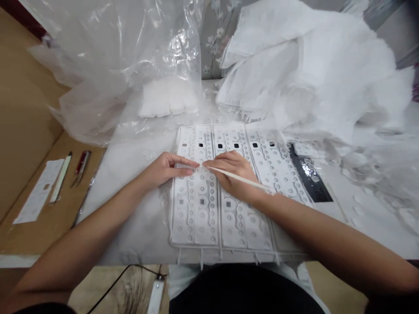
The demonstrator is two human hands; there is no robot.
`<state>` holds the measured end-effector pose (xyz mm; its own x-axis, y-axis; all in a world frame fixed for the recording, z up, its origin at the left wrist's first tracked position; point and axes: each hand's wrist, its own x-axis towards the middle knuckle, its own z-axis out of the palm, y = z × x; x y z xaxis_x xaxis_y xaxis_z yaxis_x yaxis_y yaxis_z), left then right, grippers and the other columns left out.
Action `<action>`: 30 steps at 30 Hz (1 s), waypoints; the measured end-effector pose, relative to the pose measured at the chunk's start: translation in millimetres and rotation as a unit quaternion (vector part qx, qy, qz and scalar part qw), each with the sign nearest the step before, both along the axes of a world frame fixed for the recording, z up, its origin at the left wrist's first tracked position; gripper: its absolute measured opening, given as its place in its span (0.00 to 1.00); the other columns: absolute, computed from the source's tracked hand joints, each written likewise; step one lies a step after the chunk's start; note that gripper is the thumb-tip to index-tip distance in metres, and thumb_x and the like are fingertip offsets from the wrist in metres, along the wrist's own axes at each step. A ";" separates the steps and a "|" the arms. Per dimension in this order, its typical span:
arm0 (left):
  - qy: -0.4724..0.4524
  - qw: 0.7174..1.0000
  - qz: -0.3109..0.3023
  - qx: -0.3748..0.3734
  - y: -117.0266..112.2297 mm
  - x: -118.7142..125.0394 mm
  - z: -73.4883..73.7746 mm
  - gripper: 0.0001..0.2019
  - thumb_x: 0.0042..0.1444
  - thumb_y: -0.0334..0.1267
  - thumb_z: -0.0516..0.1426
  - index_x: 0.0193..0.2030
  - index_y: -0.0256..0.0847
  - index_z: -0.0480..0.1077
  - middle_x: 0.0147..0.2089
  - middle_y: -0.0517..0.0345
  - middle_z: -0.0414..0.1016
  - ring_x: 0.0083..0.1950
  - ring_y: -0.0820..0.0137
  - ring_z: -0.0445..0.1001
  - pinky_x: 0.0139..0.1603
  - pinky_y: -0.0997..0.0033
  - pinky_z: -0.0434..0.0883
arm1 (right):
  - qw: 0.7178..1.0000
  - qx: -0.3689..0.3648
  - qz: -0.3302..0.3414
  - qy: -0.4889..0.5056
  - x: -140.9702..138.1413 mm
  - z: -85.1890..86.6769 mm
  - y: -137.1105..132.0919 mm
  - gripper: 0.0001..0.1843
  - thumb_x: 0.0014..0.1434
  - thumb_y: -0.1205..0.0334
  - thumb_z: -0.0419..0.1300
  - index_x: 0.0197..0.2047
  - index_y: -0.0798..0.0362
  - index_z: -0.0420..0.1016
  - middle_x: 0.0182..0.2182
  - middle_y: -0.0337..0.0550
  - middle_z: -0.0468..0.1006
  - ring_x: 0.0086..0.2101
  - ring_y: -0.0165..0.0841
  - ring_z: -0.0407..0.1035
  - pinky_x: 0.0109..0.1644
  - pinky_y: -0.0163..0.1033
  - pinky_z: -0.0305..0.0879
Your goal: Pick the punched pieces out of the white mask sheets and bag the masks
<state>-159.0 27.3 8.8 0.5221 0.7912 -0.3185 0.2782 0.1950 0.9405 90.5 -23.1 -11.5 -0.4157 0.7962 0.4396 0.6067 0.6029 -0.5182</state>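
A white moulded sheet of several keypad strips with round bumps and small dark squares lies flat before me. My right hand rests on it, fingers closed round a thin pale stick whose tip points left to the sheet's middle. My left hand lies at the sheet's left side, thumb and forefinger pinched together at the stick's tip; what they pinch is too small to make out.
Crumpled clear plastic bags pile up at the back left, white sheets and wadding at the back right. A black strip lies right of the sheet. Pens and tweezers with a paper slip sit on the wooden table's left.
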 end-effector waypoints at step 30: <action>0.083 0.992 -0.072 0.065 -6.9 -0.4 5.5 0.13 0.53 0.37 0.68 0.46 0.39 0.85 0.21 0.60 0.69 0.21 0.76 0.61 0.21 0.76 0.56 | 0.959 -0.239 -0.067 0.134 37.1 24.2 -4.9 0.08 0.61 0.57 0.65 0.38 0.48 0.86 0.43 0.42 0.86 0.42 0.39 0.80 0.47 0.44 0.74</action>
